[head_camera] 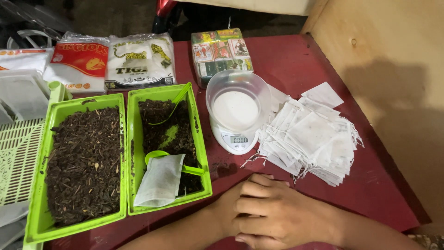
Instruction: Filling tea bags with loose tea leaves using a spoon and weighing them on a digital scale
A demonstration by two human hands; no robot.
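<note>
Glossy green plastic trays, rough dry leaves, matt paper sachets.

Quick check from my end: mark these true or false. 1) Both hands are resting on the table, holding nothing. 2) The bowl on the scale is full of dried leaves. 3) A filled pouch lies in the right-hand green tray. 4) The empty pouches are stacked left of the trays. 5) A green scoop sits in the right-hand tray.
1) True: the right hand lies over the left hand on the red table, with nothing held.
2) False: the clear bowl on the scale looks empty.
3) True: the pouch lies in the right-hand tray.
4) False: the empty pouches lie right of the scale.
5) True: the green scoop sits there.
</note>
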